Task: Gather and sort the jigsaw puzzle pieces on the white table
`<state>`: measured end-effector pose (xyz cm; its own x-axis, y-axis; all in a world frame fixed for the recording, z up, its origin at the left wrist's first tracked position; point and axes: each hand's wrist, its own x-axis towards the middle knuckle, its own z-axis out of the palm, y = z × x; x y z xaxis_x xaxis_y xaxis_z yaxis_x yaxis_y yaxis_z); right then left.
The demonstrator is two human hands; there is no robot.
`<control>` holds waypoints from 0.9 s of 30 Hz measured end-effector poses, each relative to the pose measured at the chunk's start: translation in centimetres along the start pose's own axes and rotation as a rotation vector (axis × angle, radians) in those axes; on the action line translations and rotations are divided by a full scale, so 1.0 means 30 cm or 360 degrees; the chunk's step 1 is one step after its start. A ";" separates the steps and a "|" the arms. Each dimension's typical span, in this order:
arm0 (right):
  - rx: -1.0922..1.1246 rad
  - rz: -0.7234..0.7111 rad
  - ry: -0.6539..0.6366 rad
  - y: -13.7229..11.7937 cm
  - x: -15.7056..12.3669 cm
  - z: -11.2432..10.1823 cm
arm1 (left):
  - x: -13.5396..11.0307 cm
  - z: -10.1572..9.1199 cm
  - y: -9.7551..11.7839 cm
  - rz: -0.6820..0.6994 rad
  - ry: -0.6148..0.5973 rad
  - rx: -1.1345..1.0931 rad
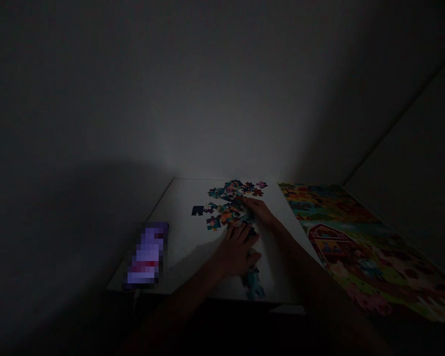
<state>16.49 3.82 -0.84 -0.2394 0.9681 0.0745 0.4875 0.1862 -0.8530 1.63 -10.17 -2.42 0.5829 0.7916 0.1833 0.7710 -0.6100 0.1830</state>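
Observation:
Jigsaw puzzle pieces lie in a loose heap down the middle of a white tabletop. My left hand rests palm down at the near side of the heap, fingers spread over some pieces. Just beyond it, my right hand reaches in from the right, fingers stretched over the heap's right side; its fingertips are dim and partly blurred. More pieces trail toward the table's front edge below my left hand. A dark piece sits apart at the left.
A phone with a lit, pixelated screen and a cable lies at the table's left edge. Colourful farm-scene picture sheets cover the right side. A pale wall stands behind the table. The room is dim.

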 end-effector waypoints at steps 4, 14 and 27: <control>0.0107 -0.0092 0.0127 0.011 -0.100 -0.072 | 0.118 0.027 0.013 -0.0062 0.0074 -0.0020; -0.1172 -0.0254 0.0235 0.044 -0.707 0.144 | 0.345 0.044 -0.044 -0.0255 0.0059 -0.0118; -0.1301 0.0657 0.0379 0.061 -0.136 -0.006 | 0.065 -0.053 -0.252 -0.0755 0.0081 0.0114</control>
<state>18.50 0.25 -2.62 0.2170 0.9758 0.0282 0.9544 -0.2060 -0.2161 -3.47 -4.07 -1.91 0.1509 0.9782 0.1430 0.9655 -0.1768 0.1910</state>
